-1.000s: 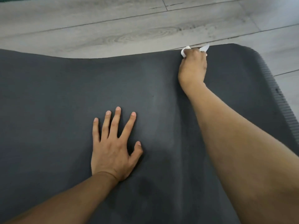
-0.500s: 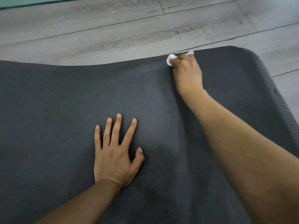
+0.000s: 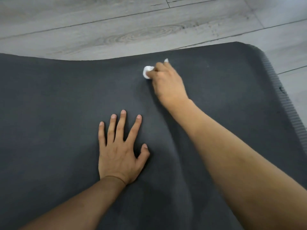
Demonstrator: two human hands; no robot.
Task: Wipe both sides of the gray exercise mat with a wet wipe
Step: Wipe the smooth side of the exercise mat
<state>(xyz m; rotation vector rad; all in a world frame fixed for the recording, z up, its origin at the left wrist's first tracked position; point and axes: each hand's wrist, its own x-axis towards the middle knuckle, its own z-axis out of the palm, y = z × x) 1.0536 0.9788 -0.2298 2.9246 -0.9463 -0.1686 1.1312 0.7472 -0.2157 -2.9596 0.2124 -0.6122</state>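
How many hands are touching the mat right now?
2. The left hand lies flat with fingers spread near the middle of the gray mat. The right hand grips a white wet wipe against the mat near its far edge.

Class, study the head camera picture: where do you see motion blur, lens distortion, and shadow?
Head view: the right hand gripping the wet wipe is smeared by motion; the left hand is sharp; the mat has a far edge bowed by the wide lens; soft shadow lies beside the forearms.
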